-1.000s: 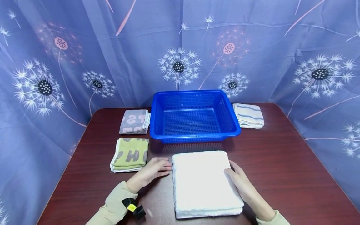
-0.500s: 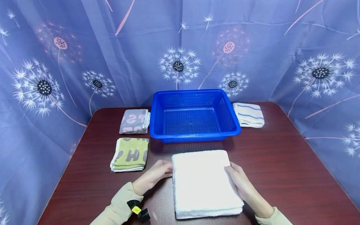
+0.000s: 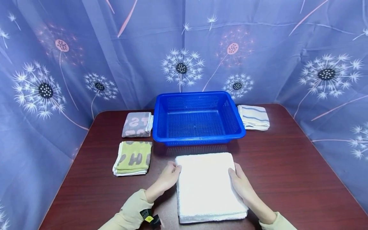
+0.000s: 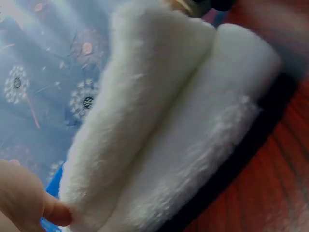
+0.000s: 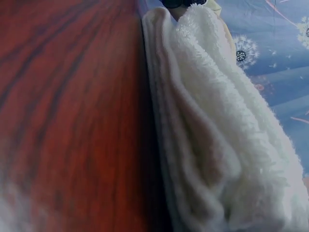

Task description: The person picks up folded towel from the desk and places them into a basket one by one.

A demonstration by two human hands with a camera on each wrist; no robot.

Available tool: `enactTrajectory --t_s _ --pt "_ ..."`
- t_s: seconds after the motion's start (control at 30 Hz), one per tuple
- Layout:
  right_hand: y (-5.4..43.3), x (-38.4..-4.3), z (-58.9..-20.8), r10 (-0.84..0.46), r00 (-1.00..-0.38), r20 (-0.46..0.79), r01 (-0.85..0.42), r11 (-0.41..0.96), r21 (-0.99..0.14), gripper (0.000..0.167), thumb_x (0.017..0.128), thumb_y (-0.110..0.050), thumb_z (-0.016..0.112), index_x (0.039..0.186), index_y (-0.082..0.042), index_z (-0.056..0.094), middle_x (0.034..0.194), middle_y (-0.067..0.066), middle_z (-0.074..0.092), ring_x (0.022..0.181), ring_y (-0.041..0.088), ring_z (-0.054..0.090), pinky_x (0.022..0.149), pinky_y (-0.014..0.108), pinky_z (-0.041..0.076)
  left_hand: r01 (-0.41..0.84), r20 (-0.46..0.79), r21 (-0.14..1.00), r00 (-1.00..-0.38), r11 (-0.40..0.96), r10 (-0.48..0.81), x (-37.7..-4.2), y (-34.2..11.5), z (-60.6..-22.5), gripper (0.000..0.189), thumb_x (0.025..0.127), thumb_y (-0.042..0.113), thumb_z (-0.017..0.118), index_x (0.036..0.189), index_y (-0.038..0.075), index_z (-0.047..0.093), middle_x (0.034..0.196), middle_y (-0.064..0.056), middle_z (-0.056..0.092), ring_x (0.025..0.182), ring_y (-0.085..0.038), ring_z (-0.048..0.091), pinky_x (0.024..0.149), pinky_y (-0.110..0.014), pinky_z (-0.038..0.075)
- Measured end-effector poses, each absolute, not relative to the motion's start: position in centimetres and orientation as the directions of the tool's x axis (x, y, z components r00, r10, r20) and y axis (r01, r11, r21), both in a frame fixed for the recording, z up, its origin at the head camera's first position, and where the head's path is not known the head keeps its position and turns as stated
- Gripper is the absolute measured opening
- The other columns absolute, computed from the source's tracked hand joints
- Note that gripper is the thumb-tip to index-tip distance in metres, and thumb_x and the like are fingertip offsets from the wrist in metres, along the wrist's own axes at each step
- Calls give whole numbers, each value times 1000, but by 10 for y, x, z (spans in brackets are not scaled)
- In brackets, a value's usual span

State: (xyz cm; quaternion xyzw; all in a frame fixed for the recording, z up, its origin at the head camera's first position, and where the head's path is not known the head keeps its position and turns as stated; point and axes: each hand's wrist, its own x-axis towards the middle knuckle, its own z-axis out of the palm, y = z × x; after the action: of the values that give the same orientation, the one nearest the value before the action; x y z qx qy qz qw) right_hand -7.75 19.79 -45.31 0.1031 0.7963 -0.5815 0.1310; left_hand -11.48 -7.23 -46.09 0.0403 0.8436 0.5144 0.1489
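Note:
A thick folded white towel (image 3: 208, 188) lies on the table in front of me, its stacked layers showing along the side in both wrist views. My left hand (image 3: 166, 177) pinches its far left corner, thumb on top. The left thumb (image 4: 58, 211) also shows against the towel's edge (image 4: 145, 145) in the left wrist view. On the opposite side my right hand (image 3: 242, 183) grips the right edge, thumb on the upper face and fingers along the side. Its fingertips are partly hidden by the towel (image 5: 231, 130).
A blue perforated basket (image 3: 198, 139) stands behind the towel. To its left lie a folded grey towel (image 3: 135, 124) and a folded green towel (image 3: 133, 158); at its right is a striped white towel (image 3: 254, 117). A patterned curtain (image 3: 138, 64) surrounds the dark red table (image 3: 290, 179).
My left hand has moved right and up from beside the white towel onto its far left corner, its thumb now on top. The right hand stays at the right edge.

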Motion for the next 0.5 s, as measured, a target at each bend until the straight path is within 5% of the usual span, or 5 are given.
enactTrajectory --t_s 0.2,0.3,0.5 --pt "199 -78 -452 50 -937 -345 344 290 -893 55 106 -30 26 149 3 17 150 27 27 143 42 20 116 56 14 -95 -214 897 -948 432 237 -111 -63 -463 45 105 25 32 127 -13 34 105 -22 52 106 -34 51 96 -48 41" --pt "199 -78 -454 66 -947 -313 317 330 -889 55 106 -33 26 147 3 21 145 27 35 138 40 29 114 55 21 -84 -202 896 -952 437 229 -111 -59 -465 58 106 30 28 137 -19 24 133 -37 41 131 -44 38 109 -57 30" --pt "201 -82 -455 58 -951 -303 297 436 -849 56 106 -36 25 144 5 24 135 28 44 127 37 42 106 54 31 -59 -163 836 -976 546 143 -114 -51 -465 68 106 36 28 139 -23 23 138 -42 38 131 -50 39 107 -59 32"
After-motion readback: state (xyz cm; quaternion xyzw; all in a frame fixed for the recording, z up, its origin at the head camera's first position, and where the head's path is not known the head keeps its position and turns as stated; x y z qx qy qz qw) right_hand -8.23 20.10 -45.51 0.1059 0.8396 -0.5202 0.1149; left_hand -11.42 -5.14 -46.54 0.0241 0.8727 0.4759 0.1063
